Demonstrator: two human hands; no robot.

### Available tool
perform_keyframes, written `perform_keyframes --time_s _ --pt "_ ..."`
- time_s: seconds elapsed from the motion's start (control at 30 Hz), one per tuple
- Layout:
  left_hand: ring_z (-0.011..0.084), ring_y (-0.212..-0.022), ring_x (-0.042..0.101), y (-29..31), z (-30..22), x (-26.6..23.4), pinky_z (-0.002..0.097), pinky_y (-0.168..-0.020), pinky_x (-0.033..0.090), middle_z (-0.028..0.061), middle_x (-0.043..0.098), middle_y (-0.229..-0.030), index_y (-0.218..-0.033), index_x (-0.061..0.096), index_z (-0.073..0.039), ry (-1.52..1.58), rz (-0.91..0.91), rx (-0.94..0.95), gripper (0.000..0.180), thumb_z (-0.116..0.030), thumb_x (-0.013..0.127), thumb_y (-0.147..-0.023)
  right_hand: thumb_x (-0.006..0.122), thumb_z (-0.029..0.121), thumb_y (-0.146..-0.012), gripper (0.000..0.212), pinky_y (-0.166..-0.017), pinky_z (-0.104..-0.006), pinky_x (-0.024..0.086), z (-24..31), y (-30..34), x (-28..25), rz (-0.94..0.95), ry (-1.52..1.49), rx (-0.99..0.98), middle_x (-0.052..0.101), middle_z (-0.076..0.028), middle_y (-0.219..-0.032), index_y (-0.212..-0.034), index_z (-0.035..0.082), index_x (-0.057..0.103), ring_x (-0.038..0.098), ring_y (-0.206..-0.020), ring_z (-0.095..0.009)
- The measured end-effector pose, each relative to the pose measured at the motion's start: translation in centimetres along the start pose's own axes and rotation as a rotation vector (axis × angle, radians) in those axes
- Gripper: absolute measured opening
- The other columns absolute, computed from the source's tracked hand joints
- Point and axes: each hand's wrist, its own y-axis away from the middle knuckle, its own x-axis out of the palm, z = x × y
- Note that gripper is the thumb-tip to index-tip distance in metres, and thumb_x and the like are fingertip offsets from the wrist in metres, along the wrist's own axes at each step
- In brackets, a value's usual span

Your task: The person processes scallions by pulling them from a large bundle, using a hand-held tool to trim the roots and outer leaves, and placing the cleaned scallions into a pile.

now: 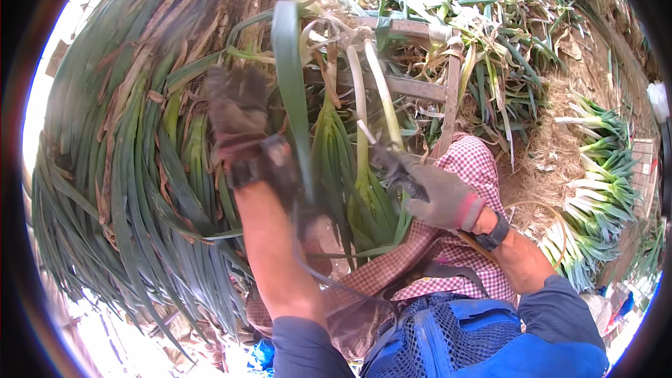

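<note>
My left hand (241, 115), in a dark brownish glove, reaches into the near side of a big heap of leeks (133, 147); motion smears its fingers. My right hand (437, 192) wears a grey glove with a pink cuff. Its fingers are closed on a short tool (365, 131) with a thin pale tip; the kind is not clear. Just beyond that hand, leeks with white stems (383, 94) lean against a wooden frame (413, 88), their green leaves fanning down toward my lap. A broad leek leaf (288, 77) stands up between my hands, blurred.
Loose leek leaves and trimmings (483, 7) are piled behind the wooden frame. Trimmed leeks (595, 189) lie in a row on the right. Dry root fibres (542, 161) cover the ground beside my knee. Checked cloth (479, 168) covers my legs, near a thin yellowish hose (560, 220).
</note>
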Motion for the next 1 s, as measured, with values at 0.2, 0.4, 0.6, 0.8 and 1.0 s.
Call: perform_keyframes --time_s 0.2,0.4,0.6,0.8,1.0 --pt "0.0178 -0.077 0.069 6.1 12.0 -8.9 0.0369 -0.074 0.054 0.0119 0.079 -0.089 -0.11 0.079 0.003 -1.209 -0.085 0.221 0.028 -0.022 0.072 -0.1 0.074 0.036 -0.093 0.088 -0.094 -0.0525 0.058 0.8 -4.8 1.8 0.106 0.109 0.062 0.074 -0.028 -0.109 -0.169 0.008 0.038 0.074 -0.104 -0.046" --pt "0.0225 -0.089 0.076 7.4 14.6 -11.4 0.0379 -0.083 0.058 0.0133 0.083 -0.102 -0.113 0.082 -0.004 -1.314 -0.085 0.21 0.03 -0.028 0.086 -0.094 0.071 0.031 -0.096 0.08 -0.092 -0.0536 0.059 2.1 -9.9 2.3 0.047 0.217 0.064 0.074 -0.026 -0.102 -0.167 0.013 0.041 0.074 -0.1 -0.047" --pt "0.0219 -0.094 0.078 5.3 13.5 -8.6 0.0381 -0.086 0.06 0.0121 0.083 -0.104 -0.123 0.079 -0.005 -1.29 0.058 0.155 0.04 -0.027 0.089 -0.091 0.072 0.034 -0.095 0.076 -0.099 -0.0532 0.06 1.9 -16.3 0.1 -0.055 0.316 0.127 0.078 -0.026 -0.113 -0.162 0.01 0.047 0.076 -0.108 -0.045" --pt "0.0338 -0.104 0.08 1.4 15.2 -9.2 0.0447 -0.089 0.06 0.0221 0.081 -0.115 -0.127 0.077 -0.009 -1.341 0.264 -0.073 0.051 -0.033 0.092 -0.085 0.069 0.034 -0.096 0.058 -0.099 -0.0535 0.058 2.0 -21.6 -3.5 -0.216 0.3 0.204 0.078 -0.026 -0.115 -0.147 0.007 0.059 0.076 -0.11 -0.045" --pt "0.0302 -0.094 0.08 5.1 15.7 -8.9 0.0429 -0.085 0.062 0.0157 0.084 -0.106 -0.127 0.078 -0.008 -1.393 0.198 -0.043 0.049 -0.029 0.091 -0.085 0.071 0.037 -0.097 0.065 -0.088 -0.0505 0.059 0.7 -12.5 -3.1 -0.04 0.103 0.005 0.075 -0.024 -0.1 -0.155 0.012 0.054 0.076 -0.093 -0.042"
